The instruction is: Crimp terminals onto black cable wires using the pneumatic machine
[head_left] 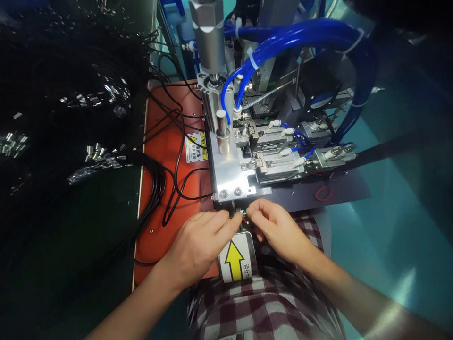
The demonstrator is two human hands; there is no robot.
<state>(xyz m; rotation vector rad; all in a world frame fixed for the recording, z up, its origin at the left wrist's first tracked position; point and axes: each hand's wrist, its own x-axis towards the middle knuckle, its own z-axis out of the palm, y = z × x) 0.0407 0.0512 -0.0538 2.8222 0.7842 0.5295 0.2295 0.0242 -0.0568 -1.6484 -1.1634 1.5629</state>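
Note:
My left hand (201,241) and my right hand (278,226) meet just below the front edge of a small pneumatic machine (244,160). Both pinch the stripped end of a thin black cable (243,215), where short coloured wires stick out between my fingertips. The cable end sits at the machine's front slot, under a metal plate with two screws (230,192). Below my hands is a round label with a yellow arrow (236,259) pointing at the slot.
An orange mat (166,156) lies left of the machine with loops of black cable (155,184) over it. A dark heap of cables with metal plugs (102,156) fills the left. Blue air hoses (283,42) arch above. A red wire scrap (323,192) lies right.

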